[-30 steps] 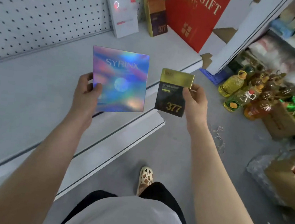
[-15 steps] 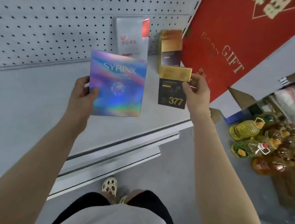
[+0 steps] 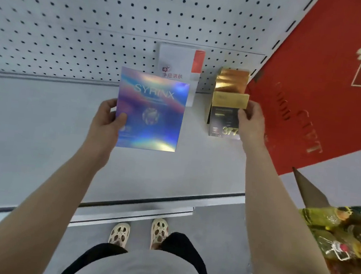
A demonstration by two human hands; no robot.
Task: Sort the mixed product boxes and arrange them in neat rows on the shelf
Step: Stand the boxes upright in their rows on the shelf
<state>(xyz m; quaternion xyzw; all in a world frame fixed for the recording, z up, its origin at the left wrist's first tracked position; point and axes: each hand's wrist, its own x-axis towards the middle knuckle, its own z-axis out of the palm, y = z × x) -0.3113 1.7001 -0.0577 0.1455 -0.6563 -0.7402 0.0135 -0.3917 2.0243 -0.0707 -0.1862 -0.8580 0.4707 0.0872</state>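
Both hands are carrying stock toward the shelf (image 3: 40, 134). Left hand (image 3: 107, 121) pinches the left edge of the foil box (image 3: 151, 111), thumb on its front and fingers behind, holding it upright in the air over the shelf, in front of the white box (image 3: 178, 64) that stands against the pegboard (image 3: 99, 15). Right hand (image 3: 249, 122) grips the right side of the black box (image 3: 224, 117), the one with a gold top and "377" on its face. A second ago both boxes hung out over the aisle floor, well clear of the shelf; half a second ago they were over its front part. Now the black box sits low, directly in front of its gold-topped twin (image 3: 232, 80) at the back, and looks to be at or just above the shelf surface, though contact cannot be made out. The view has also swung in, so the red gift box (image 3: 316, 84) fills the right side. My reading: the black box is about to be set down as the second in its row, matching like with like. The foil box has no partner visible on the shelf, so it probably starts a new row, likely left of the white box.
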